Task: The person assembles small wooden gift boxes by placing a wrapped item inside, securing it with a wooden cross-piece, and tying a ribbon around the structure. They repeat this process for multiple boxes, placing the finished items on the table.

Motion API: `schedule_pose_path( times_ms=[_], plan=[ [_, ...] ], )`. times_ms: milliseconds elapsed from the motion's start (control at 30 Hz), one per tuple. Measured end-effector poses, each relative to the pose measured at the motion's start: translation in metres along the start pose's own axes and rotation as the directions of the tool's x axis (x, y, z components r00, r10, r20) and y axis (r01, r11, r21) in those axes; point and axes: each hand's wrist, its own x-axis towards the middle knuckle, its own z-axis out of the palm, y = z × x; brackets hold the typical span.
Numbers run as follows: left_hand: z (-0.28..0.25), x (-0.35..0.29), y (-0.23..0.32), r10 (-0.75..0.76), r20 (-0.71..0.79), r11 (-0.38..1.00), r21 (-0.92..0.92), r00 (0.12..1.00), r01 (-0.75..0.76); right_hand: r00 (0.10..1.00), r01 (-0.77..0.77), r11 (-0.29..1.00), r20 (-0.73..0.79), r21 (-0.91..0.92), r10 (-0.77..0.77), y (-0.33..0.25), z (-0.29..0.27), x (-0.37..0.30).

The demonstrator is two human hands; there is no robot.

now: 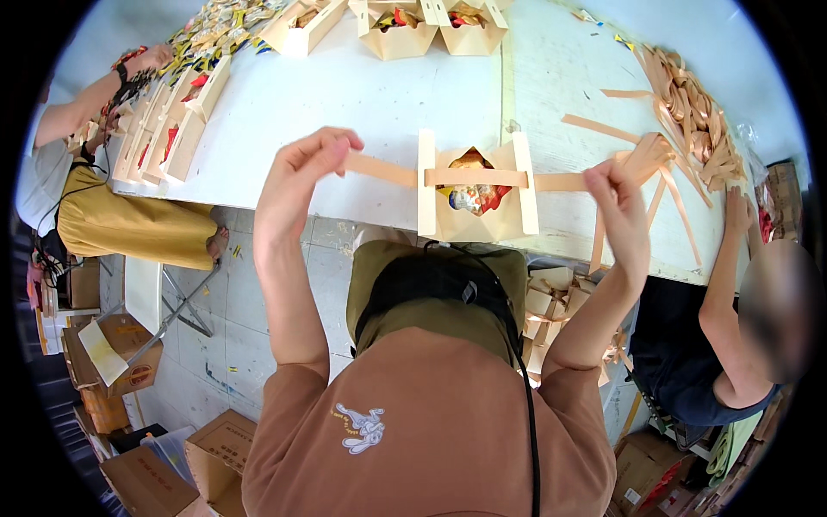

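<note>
A cream-coloured folded paper gift box (448, 228) stands near the table's front edge, straight before me, with shiny wrapped snacks (469, 200) in gold, white and red inside. A flat tan ribbon (476, 177) runs across its top and passes through both raised side panels. My left hand (297, 172) pinches the ribbon's left end between thumb and fingers. On the other side, my right hand (622, 202) is closed on the right end, and the ribbon looks stretched between them. A bundle of tan ribbons (652, 158) fans out beside my right hand; whether that hand touches it I cannot tell.
Filled boxes stand at the back (396, 43) and left (159, 142) of the white table (345, 95). Wrapped packets (211, 39) are heaped far left; more ribbons (693, 108) lie right. One co-worker (86, 103) is at the left, another (728, 336) at the right. Cardboard cartons (224, 457) crowd the floor.
</note>
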Motion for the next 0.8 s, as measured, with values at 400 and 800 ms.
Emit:
schedule_pose_path(
  times_ms=[400, 800],
  plan=[
    [0.122, 0.023, 0.021, 0.361, 0.209, 0.920, 0.078, 0.909, -0.383, 0.933, 0.354, 0.933, -0.045, -0.071, -0.357, -0.082, 0.068, 0.029],
    [0.111, 0.045, 0.012, 0.006, 0.395, 0.953, -0.281, 0.919, 0.115, 0.937, 0.306, 0.888, 0.057, 0.344, -0.345, -0.035, 0.066, 0.035]
  ],
)
